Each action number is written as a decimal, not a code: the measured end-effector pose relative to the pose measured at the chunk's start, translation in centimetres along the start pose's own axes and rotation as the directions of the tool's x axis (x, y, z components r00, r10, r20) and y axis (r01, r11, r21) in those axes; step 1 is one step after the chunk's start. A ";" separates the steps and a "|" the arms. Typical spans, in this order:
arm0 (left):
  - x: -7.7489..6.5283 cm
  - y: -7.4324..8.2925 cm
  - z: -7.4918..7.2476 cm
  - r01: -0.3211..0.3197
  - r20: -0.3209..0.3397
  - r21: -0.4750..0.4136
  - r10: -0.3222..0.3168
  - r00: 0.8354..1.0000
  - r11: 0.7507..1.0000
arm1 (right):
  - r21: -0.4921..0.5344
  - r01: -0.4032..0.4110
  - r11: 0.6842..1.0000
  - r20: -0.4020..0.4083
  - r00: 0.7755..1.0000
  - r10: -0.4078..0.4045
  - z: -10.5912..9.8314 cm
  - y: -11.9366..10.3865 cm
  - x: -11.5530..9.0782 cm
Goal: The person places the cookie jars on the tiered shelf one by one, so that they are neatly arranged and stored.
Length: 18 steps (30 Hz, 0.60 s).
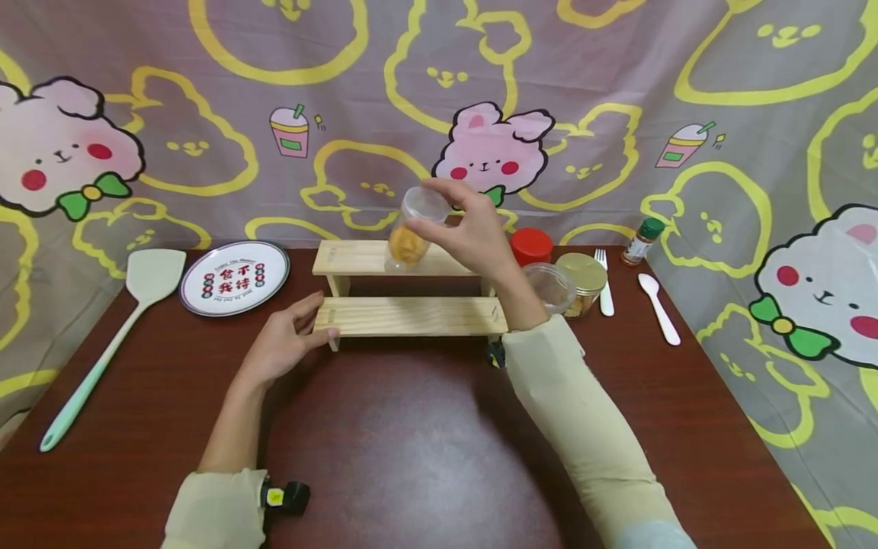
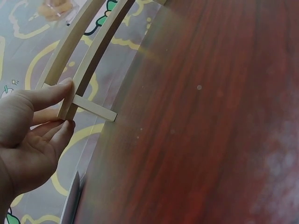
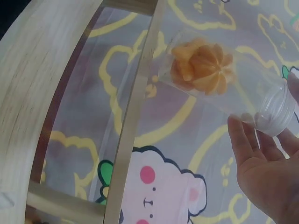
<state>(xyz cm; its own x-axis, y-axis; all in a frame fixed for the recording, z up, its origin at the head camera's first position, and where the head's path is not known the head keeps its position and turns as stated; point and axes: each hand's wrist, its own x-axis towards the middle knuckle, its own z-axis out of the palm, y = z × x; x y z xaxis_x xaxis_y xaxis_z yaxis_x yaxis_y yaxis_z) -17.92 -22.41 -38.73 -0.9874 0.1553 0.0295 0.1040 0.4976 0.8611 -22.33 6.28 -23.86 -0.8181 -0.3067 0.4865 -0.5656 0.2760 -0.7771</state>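
- The right hand (image 1: 466,229), at the upper centre of the head view, has its thumb and fingers clamped on the upper end of a clear jar (image 1: 409,238).
- The jar, with orange pieces gathered at its lower end, is tilted over the upper board of a two-tier wooden rack (image 1: 411,316); whether its base touches the board cannot be told.
- The left hand (image 1: 284,343), left of centre, pinches the left end of the rack's lower board between thumb and fingers.
- Right of the rack stand a red-lidded jar (image 1: 531,245), a clear container (image 1: 551,287) and a gold-lidded jar (image 1: 581,276).
- Farther right lie a white fork (image 1: 607,293) and a white spoon (image 1: 660,310), near a green-capped bottle (image 1: 642,242).
- At the left of the frame, a plate (image 1: 235,304) lies beside a spatula (image 1: 103,354) on the dark red-brown table (image 1: 411,442).
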 end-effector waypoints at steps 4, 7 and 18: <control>-0.1 0.2 -0.1 0.009 0.007 -0.014 -0.009 1.000 1.000 | 0.005 -0.010 1.000 0.008 1.000 0.010 0.6 -0.1 0.7; -0.1 0.3 -0.1 0.010 0.009 -0.017 -0.010 1.000 1.000 | 0.026 -0.005 1.000 0.014 1.000 0.005 1.2 -0.3 1.3; -0.2 0.5 -0.1 0.005 0.013 -0.032 -0.005 1.000 0.999 | 0.052 -0.022 0.998 0.051 0.999 0.019 3.5 2.5 4.1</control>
<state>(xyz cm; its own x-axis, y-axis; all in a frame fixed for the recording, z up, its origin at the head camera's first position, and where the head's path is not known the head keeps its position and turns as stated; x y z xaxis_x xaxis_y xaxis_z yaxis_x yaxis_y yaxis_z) -17.70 -22.28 -38.29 -0.9863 0.1639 0.0190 0.0951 0.4706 0.8772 -26.73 2.52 -25.20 -0.8223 -0.3473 0.4508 -0.5416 0.2347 -0.8072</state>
